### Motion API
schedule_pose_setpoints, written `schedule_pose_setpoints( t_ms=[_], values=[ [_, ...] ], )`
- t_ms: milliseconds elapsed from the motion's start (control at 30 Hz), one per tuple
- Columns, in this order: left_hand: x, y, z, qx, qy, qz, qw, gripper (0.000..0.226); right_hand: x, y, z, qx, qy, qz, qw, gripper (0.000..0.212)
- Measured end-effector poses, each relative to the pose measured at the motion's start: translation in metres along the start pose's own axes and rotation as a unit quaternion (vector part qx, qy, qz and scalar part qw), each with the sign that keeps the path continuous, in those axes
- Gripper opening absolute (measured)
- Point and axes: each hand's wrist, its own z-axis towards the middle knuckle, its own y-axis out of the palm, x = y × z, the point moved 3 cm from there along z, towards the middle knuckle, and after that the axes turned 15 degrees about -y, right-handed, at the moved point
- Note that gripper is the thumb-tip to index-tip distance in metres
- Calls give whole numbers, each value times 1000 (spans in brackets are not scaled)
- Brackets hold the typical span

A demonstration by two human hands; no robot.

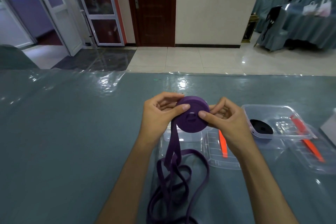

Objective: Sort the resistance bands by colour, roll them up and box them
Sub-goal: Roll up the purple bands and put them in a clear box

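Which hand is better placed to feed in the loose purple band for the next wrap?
Probably the left hand: the loose tail hangs from the purple roll on its side. The right hand pinches the roll's opposite edge, steadying it.

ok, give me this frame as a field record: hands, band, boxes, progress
left hand: grips purple roll, thumb on its face
right hand: pinches the roll's right side
loose tail: hangs from the roll, piled on the table
right box: clear, open, holds a black roll
near box: clear, under the hands, contents unclear
progress: purple band partly rolled, not boxed
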Motion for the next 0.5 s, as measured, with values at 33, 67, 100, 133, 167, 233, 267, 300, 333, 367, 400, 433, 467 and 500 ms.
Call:
schedule_pose_setpoints(
  t_ms=[33, 67, 100, 133, 167, 233, 267, 300, 333, 367, 400, 433, 467, 500],
  values=[
    [-1, 1, -1, 8, -3, -8, 1000, 26, 0, 0, 0, 2, -1, -2, 1000, 30],
    [-2, 1, -2, 8, -8, -16, 1000, 23, 0, 1, 0, 10, -7, 1, 1000, 29],
    [-4, 0, -3, -1, -14, -24, 1000, 22, 0, 2, 0, 20, -14, 8, 1000, 31],
    [-6, 0, -4, -17, -23, -31, 999, 23, 1, 1, 0, 29, -19, 14, 999, 35],
    [-7, -1, -5, -34, -32, -33, 998, 26, 2, 0, -1, 38, -21, 17, 999, 38],
    [-9, -4, -5, -48, -38, -29, 998, 30, 7, -1, -4, 40, -15, 19, 999, 34],
    [-10, -5, -6, -37, -33, -24, 998, 29, 11, -1, -5, 30, -6, 20, 999, 31],
    [-12, -6, -6, -17, -26, -15, 999, 27, 14, -1, -7, 16, 7, 18, 1000, 31],
    [-15, -7, -7, 8, -20, -4, 1000, 25, 18, 0, -8, 6, 18, 12, 1000, 33],
    [-18, -7, -9, 28, -18, 2, 999, 24, 21, 0, -9, 3, 23, 3, 1000, 35],
    [-22, -7, -10, 37, -20, 2, 999, 22, 22, -1, -9, 9, 22, -5, 1000, 34],
    [-25, -6, -12, 30, -25, -1, 999, 22, 22, -3, -9, 20, 13, -10, 1000, 32],
    [-28, -7, -13, 11, -34, -5, 999, 23, 21, -4, -8, 31, 1, -14, 999, 29],
    [-29, -7, -13, -15, -45, -8, 999, 27, 21, -7, -7, 39, -10, -16, 999, 28]
  ],
)
